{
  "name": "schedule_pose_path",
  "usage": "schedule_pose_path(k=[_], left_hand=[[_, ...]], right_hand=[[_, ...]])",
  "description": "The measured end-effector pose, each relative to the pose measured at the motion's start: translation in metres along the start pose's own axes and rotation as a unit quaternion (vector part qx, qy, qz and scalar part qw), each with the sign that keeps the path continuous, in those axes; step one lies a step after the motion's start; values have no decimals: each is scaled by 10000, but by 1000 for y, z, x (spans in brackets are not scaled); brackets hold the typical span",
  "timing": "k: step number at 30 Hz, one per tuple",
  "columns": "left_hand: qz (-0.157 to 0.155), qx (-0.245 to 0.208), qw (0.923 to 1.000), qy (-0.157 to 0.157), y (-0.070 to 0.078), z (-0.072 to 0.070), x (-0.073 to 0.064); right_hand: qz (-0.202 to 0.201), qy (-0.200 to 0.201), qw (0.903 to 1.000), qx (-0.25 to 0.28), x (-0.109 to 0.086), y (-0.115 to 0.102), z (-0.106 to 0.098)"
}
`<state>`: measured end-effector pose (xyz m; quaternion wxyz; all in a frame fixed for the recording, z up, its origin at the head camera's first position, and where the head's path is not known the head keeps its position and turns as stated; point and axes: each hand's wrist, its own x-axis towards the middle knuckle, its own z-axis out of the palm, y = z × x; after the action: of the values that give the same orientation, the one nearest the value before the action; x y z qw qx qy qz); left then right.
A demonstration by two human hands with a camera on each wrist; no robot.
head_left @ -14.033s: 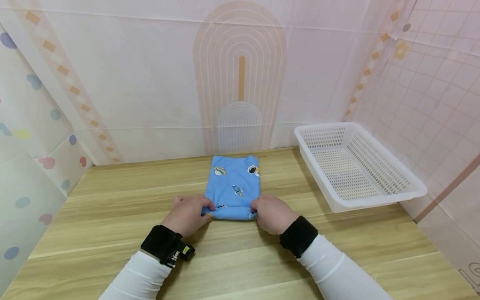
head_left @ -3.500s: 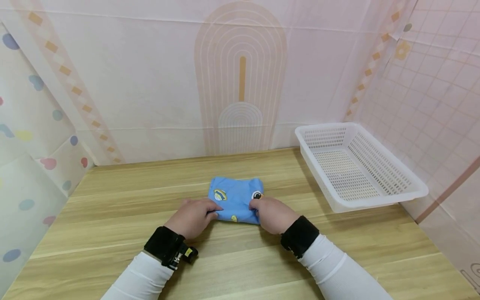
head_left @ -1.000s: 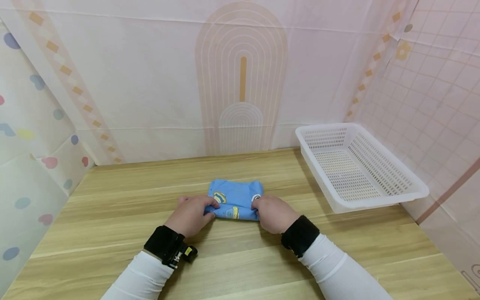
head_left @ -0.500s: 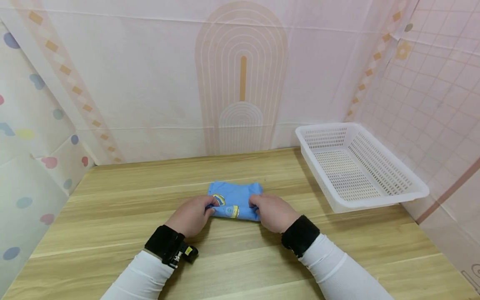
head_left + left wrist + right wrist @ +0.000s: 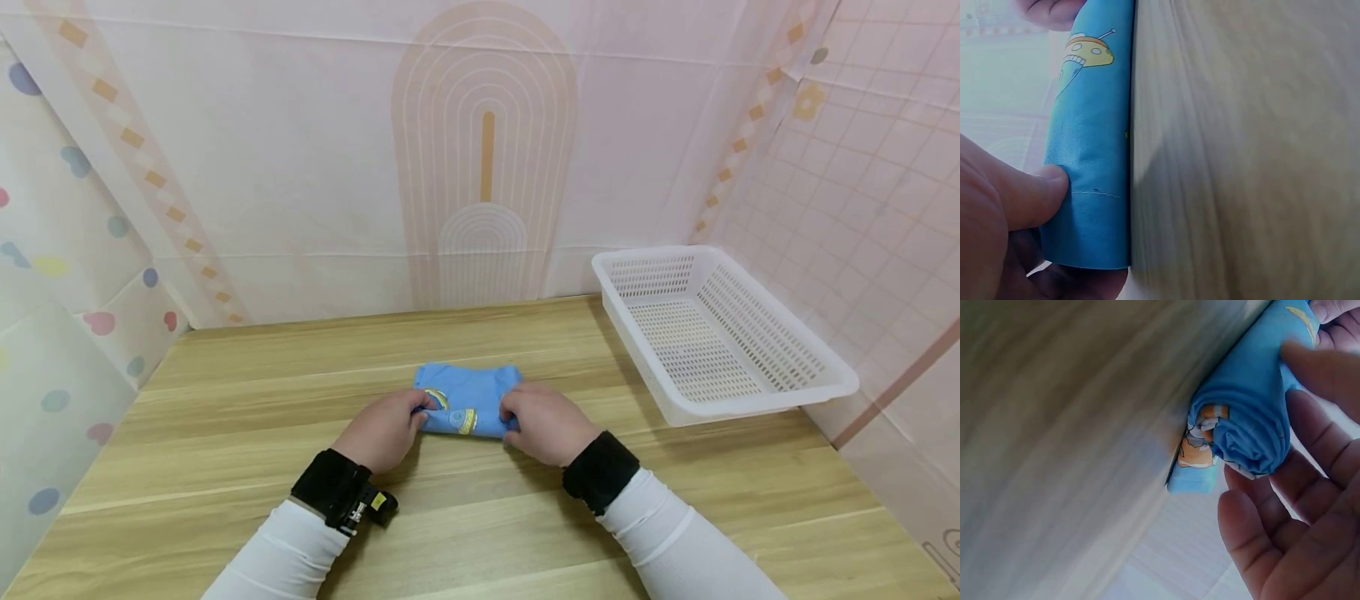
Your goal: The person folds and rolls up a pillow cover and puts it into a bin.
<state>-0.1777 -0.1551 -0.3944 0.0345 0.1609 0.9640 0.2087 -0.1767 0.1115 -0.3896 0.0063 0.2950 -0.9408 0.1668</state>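
A blue cloth (image 5: 472,382) printed with space cartoons lies on the wooden table, its near part rolled up and its far part flat. My left hand (image 5: 382,429) pinches the roll's left end; in the left wrist view, the left thumb (image 5: 1041,194) presses on its side and fingers curl under the end. At the other end my right hand (image 5: 551,425) grips the roll between thumb and fingers. The right wrist view shows the spiral layers of the roll (image 5: 1250,434), with a flat printed layer beneath. Fingertips behind the cloth are partly hidden.
To the right at the back stands a white perforated plastic basket (image 5: 697,350) with nothing in it. Patterned sheets (image 5: 315,167) hang along the back and sides of the table (image 5: 225,433).
Over the earlier frames the cloth's flat part has become shorter as its near edge rolled up. In the last second the hands shifted only slightly and keep hold of the roll.
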Motion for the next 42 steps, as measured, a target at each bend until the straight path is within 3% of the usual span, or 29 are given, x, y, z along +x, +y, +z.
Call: schedule_pose_path(k=[7, 14, 27, 36, 42], left_hand=[[101, 13, 9998, 157, -1, 2, 0], [-11, -164, 9998, 151, -1, 3, 0], [419, -64, 9986, 331, -1, 4, -2], [217, -33, 9996, 172, 2, 3, -2], [182, 35, 9996, 190, 3, 3, -4]], right_hand=[[69, -149, 9999, -25, 0, 0, 2], [61, -132, 9999, -29, 1, 1, 3], [356, -426, 9983, 177, 3, 1, 3], [501, -728, 9957, 267, 3, 2, 1], [366, -735, 9960, 344, 2, 4, 3]])
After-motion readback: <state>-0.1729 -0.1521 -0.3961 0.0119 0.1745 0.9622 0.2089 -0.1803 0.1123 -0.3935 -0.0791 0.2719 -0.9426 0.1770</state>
